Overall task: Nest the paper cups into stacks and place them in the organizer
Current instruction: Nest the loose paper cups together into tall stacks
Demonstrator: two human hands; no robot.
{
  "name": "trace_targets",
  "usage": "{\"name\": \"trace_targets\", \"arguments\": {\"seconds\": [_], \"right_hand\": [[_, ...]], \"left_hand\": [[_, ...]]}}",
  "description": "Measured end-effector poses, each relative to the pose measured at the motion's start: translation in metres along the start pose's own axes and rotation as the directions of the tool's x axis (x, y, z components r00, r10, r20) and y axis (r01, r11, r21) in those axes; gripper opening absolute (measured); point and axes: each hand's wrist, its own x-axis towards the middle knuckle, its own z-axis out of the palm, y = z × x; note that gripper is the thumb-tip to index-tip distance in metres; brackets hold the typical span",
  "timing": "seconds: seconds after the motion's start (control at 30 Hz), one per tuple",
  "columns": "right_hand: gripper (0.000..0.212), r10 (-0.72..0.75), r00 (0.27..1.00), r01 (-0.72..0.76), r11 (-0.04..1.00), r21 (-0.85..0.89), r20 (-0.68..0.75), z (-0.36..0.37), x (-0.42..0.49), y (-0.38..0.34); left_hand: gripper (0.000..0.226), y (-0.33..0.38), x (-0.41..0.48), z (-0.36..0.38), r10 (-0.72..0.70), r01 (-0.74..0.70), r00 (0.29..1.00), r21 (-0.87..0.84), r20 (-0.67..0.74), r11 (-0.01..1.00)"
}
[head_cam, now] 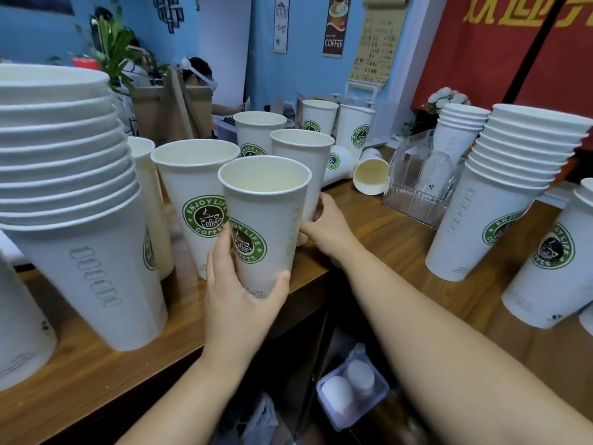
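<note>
My left hand [239, 297] grips the bottom of a white paper cup [266, 216] with a green coffee logo, held upright over the counter's inner corner. My right hand [324, 224] curls round the base of another upright cup [303, 165] just behind it. Several single cups stand behind, such as a wide-mouthed cup [192, 187] on the left. Two cups lie on their sides, one showing its open mouth [370, 173]. A tall nested stack [77, 194] stands at the left. The clear plastic organizer [417, 175] holds a short stack [457, 133].
Another tall stack [500, 194] and a further cup stack [558, 261] stand on the right of the wooden counter [401, 239]. Below the counter gap lies a plastic box [353, 393]. A person sits behind cardboard boxes [173, 107] at the back.
</note>
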Motion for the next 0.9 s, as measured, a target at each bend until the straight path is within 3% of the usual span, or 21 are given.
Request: {"name": "trace_targets", "arguments": {"seconds": [0.27,0.43,0.53,0.63,0.73,0.8,0.9], "right_hand": [[0.062,0.03,0.994,-0.038,0.996,-0.081,-0.101,-0.071,-0.062,0.007],[0.055,0.054,0.978,-0.047,0.998,0.04,-0.204,-0.128,-0.144,0.012],[0.055,0.062,0.952,-0.023,0.991,0.132,-0.299,-0.162,-0.188,0.0],[0.077,0.011,0.905,0.059,0.987,0.152,-0.425,-0.196,-0.214,-0.01],[0.096,0.014,0.858,0.173,0.933,0.315,-0.513,-0.22,-0.23,-0.015],[0.095,0.035,0.837,0.238,0.876,0.42,-0.547,-0.228,-0.24,-0.023],[0.075,0.008,0.816,0.319,0.829,0.46,-0.579,-0.237,-0.254,-0.038]], "left_hand": [[0.101,0.011,-0.005,0.012,0.004,0.006,0.996,-0.11,0.094,0.994],[0.095,0.032,-0.014,0.044,0.101,-0.035,0.962,-0.253,0.252,0.967],[0.092,0.053,-0.026,0.071,0.224,-0.096,0.898,-0.329,0.379,0.939],[0.087,0.072,-0.04,0.099,0.316,-0.11,0.809,-0.399,0.496,0.91],[0.086,0.089,-0.051,0.123,0.401,-0.138,0.724,-0.452,0.561,0.881],[0.084,0.097,-0.057,0.135,0.466,-0.196,0.683,-0.473,0.563,0.859],[0.087,0.102,-0.064,0.148,0.511,-0.2,0.64,-0.519,0.574,0.831]]}}
